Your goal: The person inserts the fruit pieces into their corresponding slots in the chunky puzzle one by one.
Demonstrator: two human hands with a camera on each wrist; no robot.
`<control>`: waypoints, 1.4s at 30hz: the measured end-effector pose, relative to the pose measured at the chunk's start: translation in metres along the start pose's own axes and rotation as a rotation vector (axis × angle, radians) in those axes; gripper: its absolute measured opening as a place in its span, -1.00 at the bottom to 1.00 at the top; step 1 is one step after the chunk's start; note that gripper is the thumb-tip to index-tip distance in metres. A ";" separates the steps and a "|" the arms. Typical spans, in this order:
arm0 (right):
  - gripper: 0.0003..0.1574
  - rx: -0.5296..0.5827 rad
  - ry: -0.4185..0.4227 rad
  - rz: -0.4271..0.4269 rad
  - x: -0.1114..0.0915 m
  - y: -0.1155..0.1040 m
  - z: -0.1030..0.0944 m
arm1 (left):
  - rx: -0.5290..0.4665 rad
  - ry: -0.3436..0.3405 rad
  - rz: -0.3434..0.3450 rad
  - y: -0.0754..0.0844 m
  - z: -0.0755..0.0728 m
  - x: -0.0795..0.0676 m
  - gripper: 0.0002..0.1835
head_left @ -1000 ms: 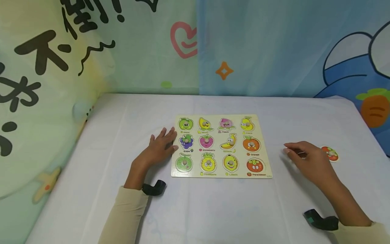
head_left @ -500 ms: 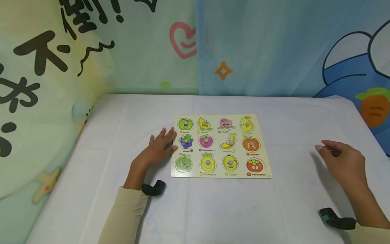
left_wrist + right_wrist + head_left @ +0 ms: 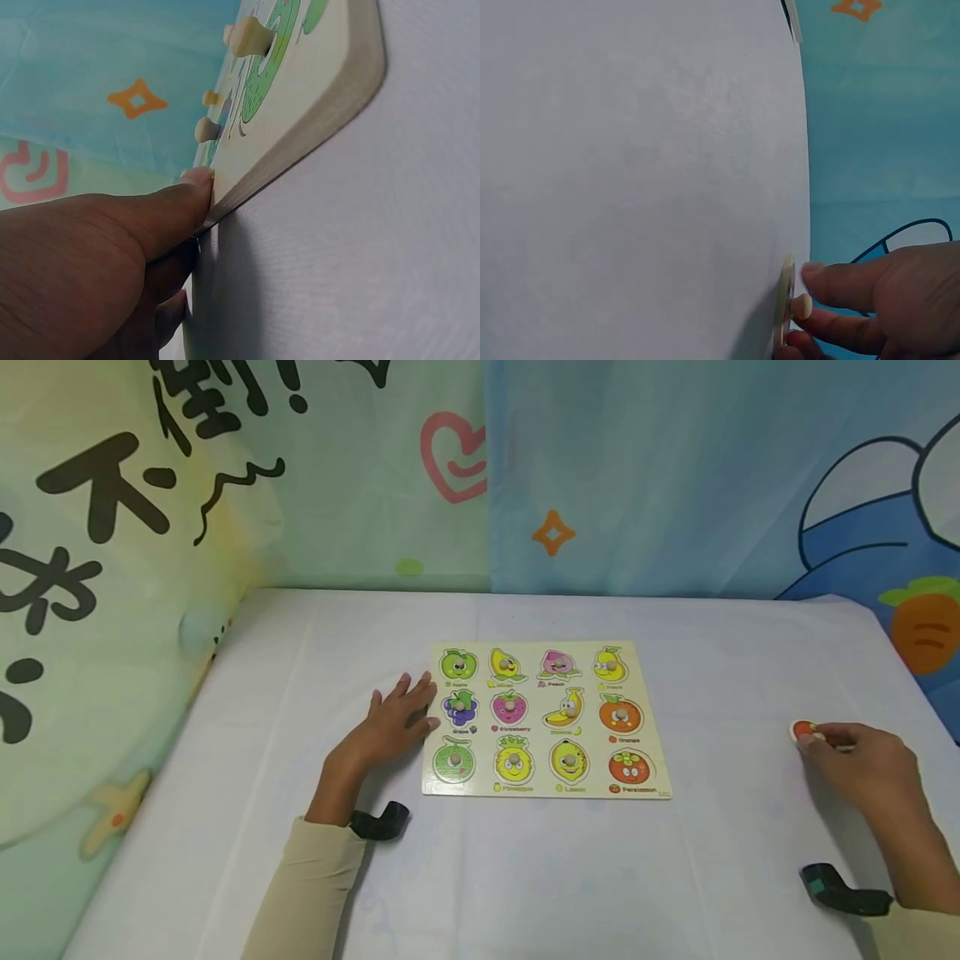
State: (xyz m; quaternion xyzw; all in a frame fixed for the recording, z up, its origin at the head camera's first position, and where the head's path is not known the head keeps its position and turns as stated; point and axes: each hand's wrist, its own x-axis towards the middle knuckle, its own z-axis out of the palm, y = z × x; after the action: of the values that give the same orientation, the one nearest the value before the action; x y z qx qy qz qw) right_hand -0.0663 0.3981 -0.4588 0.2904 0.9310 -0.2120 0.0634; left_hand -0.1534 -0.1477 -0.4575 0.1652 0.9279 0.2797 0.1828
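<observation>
My right hand [image 3: 866,768] has thumb and fingers curled about a red fruit puzzle piece [image 3: 802,729] at the table's right. In the right wrist view, that piece shows edge-on, its wooden knob [image 3: 802,306] between the thumb and a finger; the thumb tip appears slightly apart from the knob. My left hand [image 3: 386,722] lies with spread fingers at the left edge of the fruit puzzle board [image 3: 658,787]. The left wrist view has the thumb touching the board's edge. Several knobbed fruit pieces sit in the board; at lower right, a persimmon picture labels its spot.
A white cloth covers the table [image 3: 540,877]. Printed curtains [image 3: 637,485] stand along the back and left. A black wrist device [image 3: 843,891] is at the right forearm, another black device [image 3: 380,821] at the left.
My right hand has moved right from near the board to the red puzzle piece. The piece's picture now appears turned, partly behind the fingers. The left hand has stayed still.
</observation>
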 end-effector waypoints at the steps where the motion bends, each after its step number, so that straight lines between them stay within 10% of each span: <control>1: -0.41 -0.008 -0.006 0.010 0.000 -0.001 -0.002 | 0.001 0.000 -0.001 0.000 0.000 0.000 -0.32; 16: -0.51 0.001 0.030 -0.051 0.011 0.007 0.010 | 0.009 -0.010 -0.020 0.003 -0.001 0.000 -0.32; 42: -0.39 0.239 -0.093 -0.330 -0.046 -0.065 0.014 | 0.006 -0.002 0.003 0.000 0.001 -0.001 -0.33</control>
State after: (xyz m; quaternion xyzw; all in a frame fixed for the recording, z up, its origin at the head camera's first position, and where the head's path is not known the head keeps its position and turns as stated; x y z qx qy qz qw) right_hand -0.0654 0.3207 -0.4372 0.1292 0.9302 -0.3416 0.0357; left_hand -0.1525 -0.1479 -0.4580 0.1672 0.9285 0.2768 0.1826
